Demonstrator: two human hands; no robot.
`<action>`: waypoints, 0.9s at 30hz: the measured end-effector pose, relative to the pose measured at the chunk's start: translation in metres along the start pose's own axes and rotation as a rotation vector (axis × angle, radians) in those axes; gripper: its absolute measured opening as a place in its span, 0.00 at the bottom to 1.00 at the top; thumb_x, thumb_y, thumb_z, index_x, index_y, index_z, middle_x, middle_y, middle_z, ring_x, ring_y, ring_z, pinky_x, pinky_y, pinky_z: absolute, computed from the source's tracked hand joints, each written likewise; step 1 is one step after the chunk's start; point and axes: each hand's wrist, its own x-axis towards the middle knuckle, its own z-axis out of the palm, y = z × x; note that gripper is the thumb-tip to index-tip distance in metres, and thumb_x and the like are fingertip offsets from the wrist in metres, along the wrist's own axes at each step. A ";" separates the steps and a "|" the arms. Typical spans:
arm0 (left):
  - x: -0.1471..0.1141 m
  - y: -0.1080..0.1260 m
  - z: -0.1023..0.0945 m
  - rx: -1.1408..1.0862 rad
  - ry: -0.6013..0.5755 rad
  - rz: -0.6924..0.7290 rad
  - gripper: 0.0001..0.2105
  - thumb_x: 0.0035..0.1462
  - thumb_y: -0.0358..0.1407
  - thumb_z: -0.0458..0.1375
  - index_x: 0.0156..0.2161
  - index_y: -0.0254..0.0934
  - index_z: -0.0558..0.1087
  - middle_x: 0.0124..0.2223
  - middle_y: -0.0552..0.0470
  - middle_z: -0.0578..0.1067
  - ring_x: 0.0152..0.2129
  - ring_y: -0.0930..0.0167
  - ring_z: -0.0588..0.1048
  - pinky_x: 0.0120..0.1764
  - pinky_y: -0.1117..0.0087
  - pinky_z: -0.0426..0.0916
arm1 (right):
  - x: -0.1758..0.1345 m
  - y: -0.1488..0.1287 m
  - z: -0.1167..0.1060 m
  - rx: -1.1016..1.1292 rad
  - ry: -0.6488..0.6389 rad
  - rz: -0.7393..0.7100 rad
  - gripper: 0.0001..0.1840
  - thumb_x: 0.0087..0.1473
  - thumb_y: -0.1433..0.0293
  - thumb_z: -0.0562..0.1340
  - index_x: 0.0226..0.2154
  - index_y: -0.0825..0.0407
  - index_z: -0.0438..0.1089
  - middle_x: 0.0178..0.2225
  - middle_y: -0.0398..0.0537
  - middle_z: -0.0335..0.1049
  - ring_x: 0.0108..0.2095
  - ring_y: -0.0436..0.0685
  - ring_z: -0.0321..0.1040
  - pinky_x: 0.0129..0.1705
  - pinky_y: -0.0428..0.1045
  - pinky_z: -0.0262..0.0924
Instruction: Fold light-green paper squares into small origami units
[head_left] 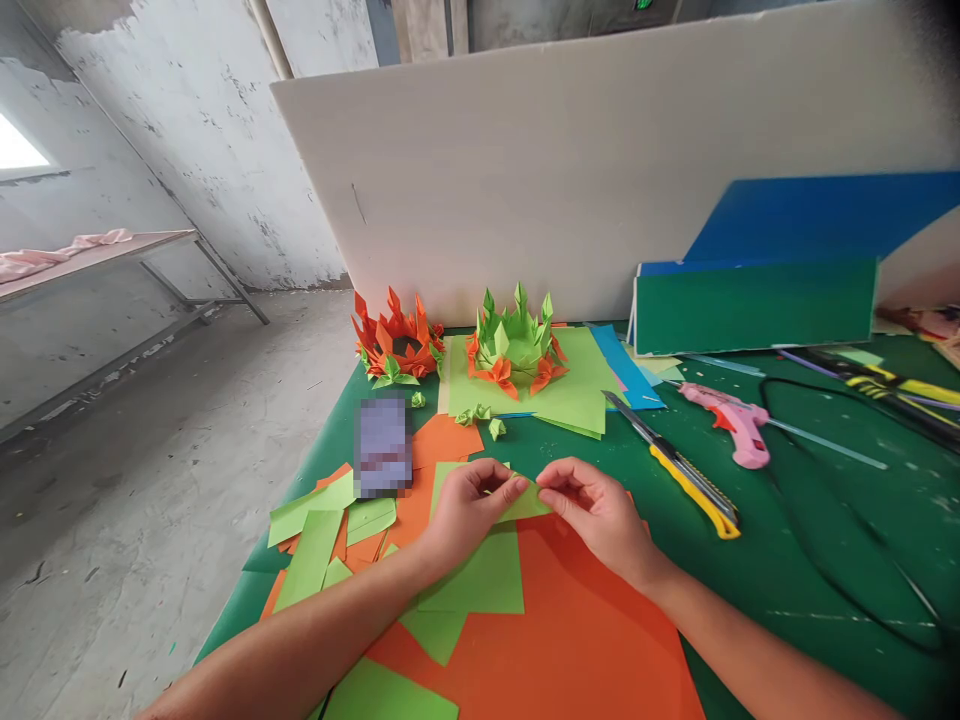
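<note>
My left hand is closed in a pinch on a piece of green paper. At the paper's right tip, the thumb and fingers of my right hand are pinched together too. Part of the paper is hidden behind my fingers. Beneath both hands spread a large orange sheet and a green sheet. Beyond them lie small folded green paper pieces. Farther back stand an orange folded-paper crown and a green one with orange flowers.
Right of my hands lie a yellow utility knife, blade out, and a pink glue gun with a trailing black cord. Loose paper pieces and a blurred-out rectangular object are at left. A white board stands behind the green table.
</note>
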 end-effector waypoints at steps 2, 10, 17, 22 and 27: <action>0.000 0.001 0.000 -0.028 -0.001 -0.022 0.18 0.48 0.50 0.63 0.25 0.35 0.70 0.22 0.58 0.64 0.19 0.78 0.58 0.23 0.75 0.54 | 0.000 -0.001 0.000 -0.013 -0.003 -0.004 0.06 0.56 0.64 0.62 0.33 0.49 0.69 0.32 0.44 0.71 0.35 0.53 0.70 0.38 0.47 0.68; -0.001 0.005 -0.001 -0.028 -0.012 -0.024 0.18 0.53 0.48 0.59 0.25 0.33 0.70 0.22 0.58 0.61 0.22 0.77 0.58 0.24 0.75 0.56 | 0.000 0.003 0.002 -0.001 -0.031 0.004 0.08 0.56 0.61 0.62 0.34 0.49 0.69 0.32 0.44 0.71 0.34 0.53 0.69 0.38 0.46 0.68; 0.002 0.000 0.001 -0.159 -0.028 -0.152 0.17 0.51 0.49 0.60 0.36 0.37 0.69 0.26 0.58 0.65 0.20 0.76 0.65 0.17 0.77 0.67 | 0.003 0.005 -0.001 0.064 -0.072 0.089 0.10 0.55 0.61 0.63 0.35 0.50 0.69 0.32 0.45 0.71 0.34 0.53 0.70 0.37 0.46 0.68; 0.003 -0.002 -0.003 -0.188 -0.139 -0.081 0.16 0.51 0.47 0.62 0.37 0.37 0.72 0.30 0.55 0.68 0.26 0.75 0.68 0.27 0.72 0.75 | 0.005 0.006 -0.004 0.034 -0.012 0.094 0.12 0.54 0.59 0.64 0.33 0.51 0.69 0.30 0.45 0.70 0.33 0.54 0.70 0.36 0.47 0.68; 0.006 -0.003 -0.006 -0.145 -0.171 -0.132 0.18 0.45 0.47 0.67 0.35 0.33 0.77 0.28 0.52 0.72 0.24 0.74 0.69 0.29 0.70 0.73 | 0.005 0.004 -0.004 0.043 -0.019 0.111 0.11 0.54 0.59 0.64 0.33 0.51 0.69 0.31 0.44 0.71 0.33 0.53 0.70 0.36 0.47 0.67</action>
